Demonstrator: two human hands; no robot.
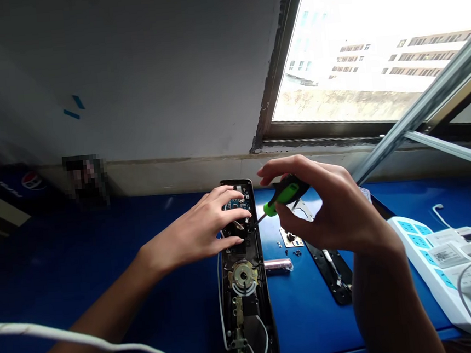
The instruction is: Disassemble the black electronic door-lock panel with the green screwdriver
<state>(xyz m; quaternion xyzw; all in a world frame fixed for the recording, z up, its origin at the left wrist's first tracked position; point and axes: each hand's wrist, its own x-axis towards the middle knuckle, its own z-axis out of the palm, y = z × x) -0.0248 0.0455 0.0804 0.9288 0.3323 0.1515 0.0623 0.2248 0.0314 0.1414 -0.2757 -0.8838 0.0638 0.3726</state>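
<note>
- Blue tabletop (61, 257) at far left; we go rightward.
- Left hand (209, 223): fingers spread apart over the upper part of the open black casing (265, 294), nothing visibly gripped; we can't tell how firmly the tips touch.
- Casing sits between both hands, left hand nearer, long axis running away from us; circuit board (233, 204) partly under the left fingers.
- Screwdriver (284, 194): shaft slants down-left to the casing's right side; we can't confirm tip contact.
- Loose screws (296, 253): on the tabletop, right of casing.
- Right hand (333, 212): thumb and fingers clamped on the screwdriver handle; casing lies left of them.
- Power strip (420, 242): far right, plugs in.
</note>
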